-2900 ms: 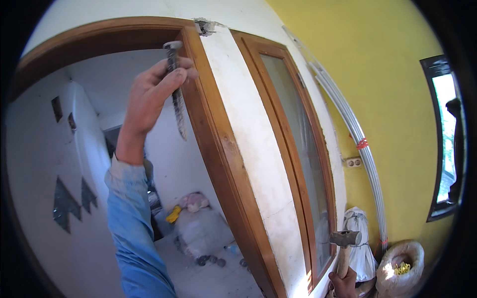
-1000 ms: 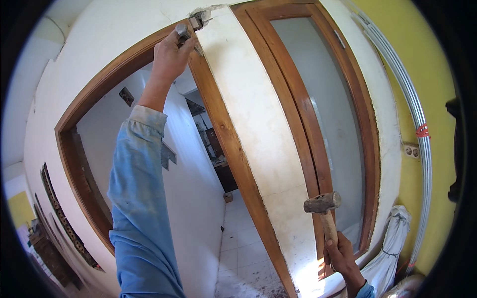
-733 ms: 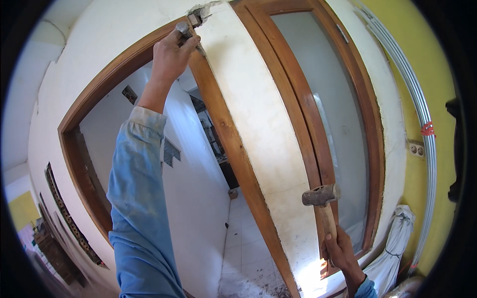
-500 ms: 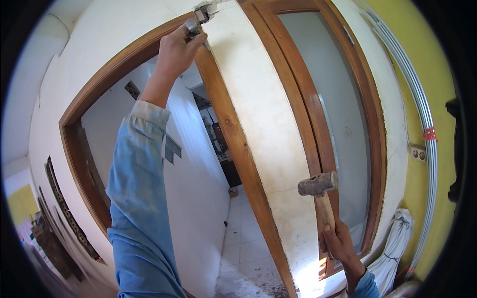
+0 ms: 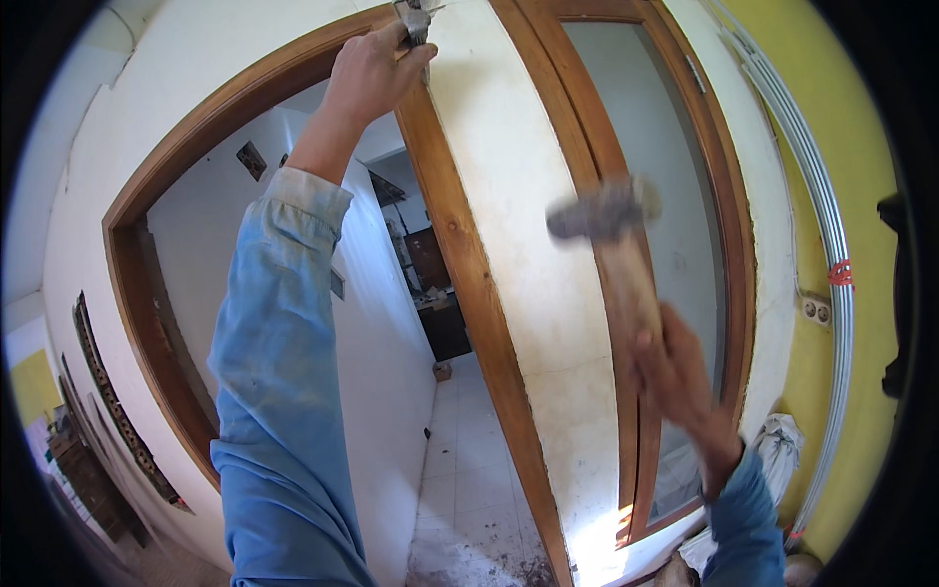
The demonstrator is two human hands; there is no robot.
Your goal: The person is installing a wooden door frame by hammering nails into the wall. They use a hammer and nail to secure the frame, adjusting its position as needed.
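My left hand (image 5: 372, 78) is raised to the top corner of the wooden door frame (image 5: 455, 230), its fingers closed round a grey metal chisel (image 5: 416, 22). The chisel sits by broken plaster at the picture's upper edge; its working tip cannot be made out. Lower and to the right, my right hand (image 5: 675, 372) grips the wooden handle of a sledge hammer (image 5: 602, 210). Motion blurs the hammer's blocky head, which is held up in front of the white wall strip (image 5: 533, 284) and the glazed wooden frame, apart from the chisel.
A glazed wooden door or window (image 5: 646, 127) stands right of the wall strip. Grey conduit pipes (image 5: 831, 210) tied with red run down the yellow wall beside a socket (image 5: 816, 310). A white sack (image 5: 778, 450) sits low right. Debris dirties the tiled floor (image 5: 469, 499) through the doorway.
My right hand has lifted the hammer up and slightly left, toward the chisel. My left hand, still on the chisel, appears a little higher and further right as the view shifts.
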